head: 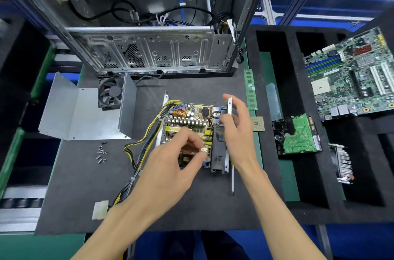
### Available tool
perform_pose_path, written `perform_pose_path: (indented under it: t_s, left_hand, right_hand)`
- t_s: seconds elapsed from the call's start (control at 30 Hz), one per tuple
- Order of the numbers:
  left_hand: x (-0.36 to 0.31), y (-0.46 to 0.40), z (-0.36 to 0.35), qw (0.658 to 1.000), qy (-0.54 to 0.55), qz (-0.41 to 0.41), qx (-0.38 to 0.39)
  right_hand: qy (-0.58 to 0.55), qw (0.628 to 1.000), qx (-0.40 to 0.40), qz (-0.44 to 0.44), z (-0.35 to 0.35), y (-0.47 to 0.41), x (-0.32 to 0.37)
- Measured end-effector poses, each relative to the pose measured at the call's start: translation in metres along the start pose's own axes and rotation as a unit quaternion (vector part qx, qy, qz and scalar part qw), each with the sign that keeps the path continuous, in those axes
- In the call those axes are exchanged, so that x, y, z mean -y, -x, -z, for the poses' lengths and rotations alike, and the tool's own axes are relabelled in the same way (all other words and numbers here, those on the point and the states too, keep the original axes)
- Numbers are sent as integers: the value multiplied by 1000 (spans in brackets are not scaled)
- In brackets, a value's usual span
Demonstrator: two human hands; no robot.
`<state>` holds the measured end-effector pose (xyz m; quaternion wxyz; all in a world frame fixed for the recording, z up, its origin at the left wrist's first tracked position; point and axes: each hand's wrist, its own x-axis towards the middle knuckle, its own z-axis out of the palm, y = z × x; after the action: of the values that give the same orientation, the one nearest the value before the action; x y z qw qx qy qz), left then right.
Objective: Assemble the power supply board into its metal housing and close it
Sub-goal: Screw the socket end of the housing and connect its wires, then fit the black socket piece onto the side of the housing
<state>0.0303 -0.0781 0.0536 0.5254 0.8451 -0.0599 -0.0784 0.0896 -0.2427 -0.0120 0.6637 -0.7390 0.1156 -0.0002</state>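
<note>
the power supply board [187, 123] is seated in the open metal housing [229, 108] at the centre of the dark mat [85, 174]. a small white connector [204, 149] is pinched between thumb and forefinger of the left hand [170, 166], held low over the board. the housing's right wall is gripped by the curled fingers of the right hand [236, 129], beside the black fan [218, 151].
</note>
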Motion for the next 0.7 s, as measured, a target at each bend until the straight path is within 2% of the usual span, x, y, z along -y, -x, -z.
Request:
perform_pose_path:
  t_s: [0.07,0.13,0.23,0.3,0.37,0.53,0.63,0.7]
  left_hand:
    - [-1,-12,3,1000,-7,-15,-12]
    - [-1,-28,6,999,-22,-19,14]
    - [2,-49,9,989,-70,-6,129]
    - [4,-56,7,969,-126,-12,214]
    - [7,-58,0,945,-194,-32,260]
    - [9,-67,-11,953,-216,-55,207]
    - [11,-70,-11,945,-221,-67,230]
    - [9,-71,-13,930,-264,-89,240]
  right_hand:
    - [6,1000,-1,-3,-1,-1,0]
    - [13,1000,4,-12,-1,-4,0]
    - [2,999,12,-48,-4,-9,1]
    - [-21,997,6,-70,-5,-12,1]
    - [-53,994,3,-91,-5,-14,1]
    - [-68,991,21,-110,-1,-17,2]
    - [-67,991,24,-112,0,-19,1]
    - [-63,992,20,-106,0,-19,-1]
